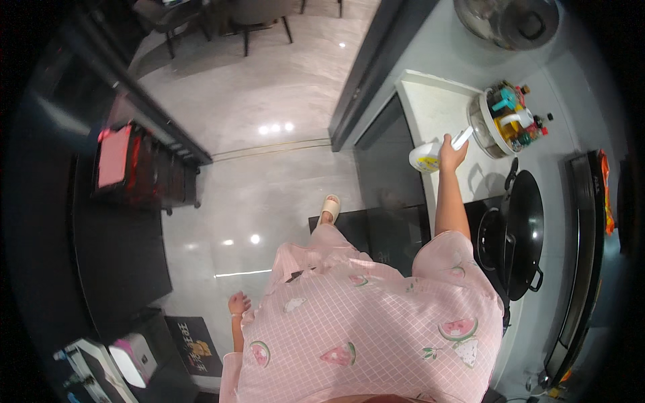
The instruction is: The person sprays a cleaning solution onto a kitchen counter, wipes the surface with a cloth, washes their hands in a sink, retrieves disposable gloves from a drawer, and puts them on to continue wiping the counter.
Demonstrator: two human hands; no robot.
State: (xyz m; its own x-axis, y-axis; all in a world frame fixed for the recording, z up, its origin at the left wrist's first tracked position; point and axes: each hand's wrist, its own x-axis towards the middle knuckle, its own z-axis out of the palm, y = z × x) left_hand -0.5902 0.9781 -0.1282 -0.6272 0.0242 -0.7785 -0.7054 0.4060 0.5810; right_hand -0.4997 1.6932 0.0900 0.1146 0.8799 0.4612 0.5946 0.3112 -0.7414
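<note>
My right hand (453, 153) is closed around the neck of a white spray bottle (427, 158) with a yellow label, held tilted above the end of the white countertop (438, 108). The bottle's white spray head points towards a round clear organizer (485, 132) holding sauce bottles and jars. Low at my side hangs my left hand (239, 304), with nothing in it and its fingers loosely apart, over the tiled floor. A black wok (525, 231) stands on the stove near my right arm.
Behind the stove runs a dark range hood (579, 252). To the left stands a dark rolling cart (151, 169) with a pink top. A dark door frame (370, 75) meets the counter's end. Chairs (259, 12) stand beyond the doorway. A dark mat (194, 346) lies on the floor.
</note>
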